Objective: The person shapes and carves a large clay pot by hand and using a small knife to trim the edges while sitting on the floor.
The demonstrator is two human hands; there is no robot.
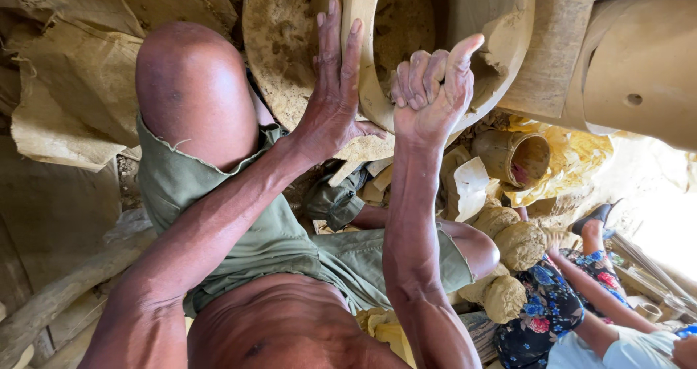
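A large unfired clay pot (508, 20) with a thick rim sits on a clay-caked round wheel (279, 42) between my knees. My left hand (334, 93) lies flat with fingers spread against the pot's outer wall. Just to its right, my right hand (432, 86) grips the rim, fingers curled over the edge and thumb raised. Both hands are smeared with clay.
My raised left knee (192, 86) is beside the wheel. A small clay vessel (514, 157) and several clay lumps (519, 244) lie to the right. Another person in floral cloth (552, 303) sits at lower right. Sacking (65, 86) covers the left, and a large clay cylinder (639, 64) stands at upper right.
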